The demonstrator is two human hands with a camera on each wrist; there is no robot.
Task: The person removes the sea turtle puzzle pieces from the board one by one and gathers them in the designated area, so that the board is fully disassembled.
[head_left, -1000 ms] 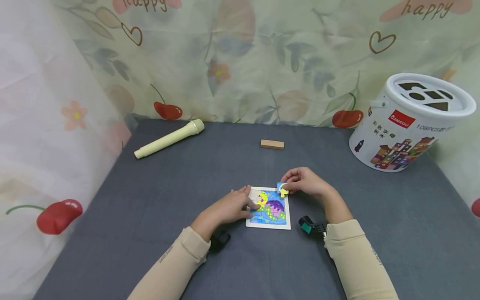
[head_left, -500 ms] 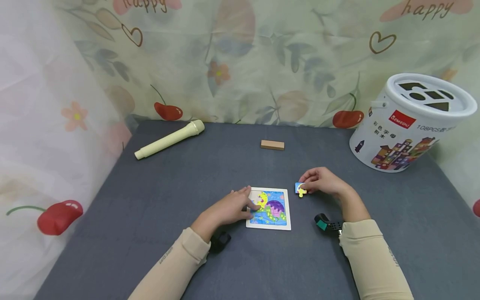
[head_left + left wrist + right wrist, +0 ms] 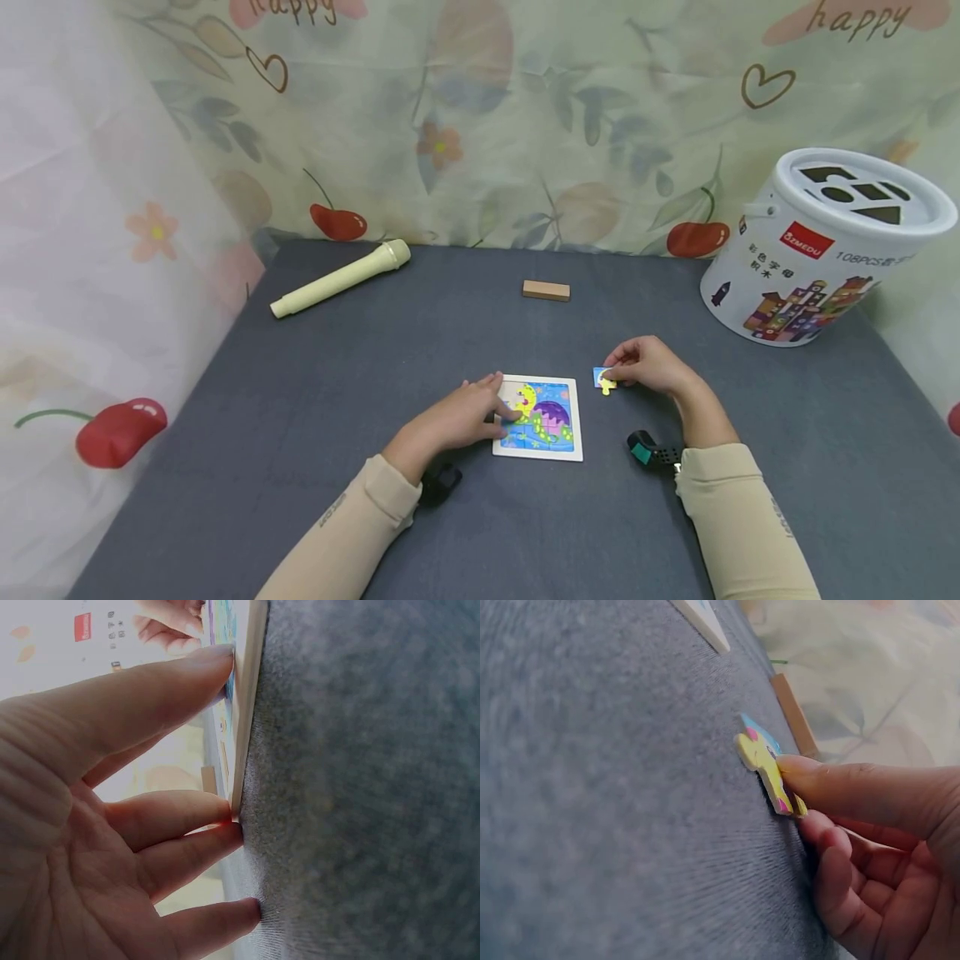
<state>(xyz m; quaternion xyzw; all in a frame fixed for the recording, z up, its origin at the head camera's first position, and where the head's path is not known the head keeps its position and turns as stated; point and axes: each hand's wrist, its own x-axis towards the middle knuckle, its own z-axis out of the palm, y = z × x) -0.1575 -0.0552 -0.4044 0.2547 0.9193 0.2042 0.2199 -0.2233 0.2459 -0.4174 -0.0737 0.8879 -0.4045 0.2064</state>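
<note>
A jigsaw puzzle (image 3: pixel 551 417) with a cartoon picture in blue, purple and yellow lies flat in a pale wooden frame (image 3: pixel 537 455). Bare pale board shows at its upper left corner. My left hand (image 3: pixel 459 415) rests at the frame's left side, fingers extended; in the left wrist view the thumb (image 3: pixel 172 682) lies at the frame's edge and the other fingertips are near its corner. To the right of the frame, my right hand (image 3: pixel 651 367) pinches a blue and yellow puzzle piece (image 3: pixel 761 761) by thumb and fingers, close over the table.
A small wooden block (image 3: pixel 546 290) lies behind the puzzle. A cream microphone-shaped stick (image 3: pixel 339 279) is at the back left, and a white lidded bucket (image 3: pixel 810 258) with shaped holes stands at the back right. A patterned cloth (image 3: pixel 480 125) hangs behind the dark table (image 3: pixel 360 375).
My right hand has moved right with the puzzle piece, from the frame's upper right corner to the table beside it; it has hardly shifted since half a second ago. The left hand stays put.
</note>
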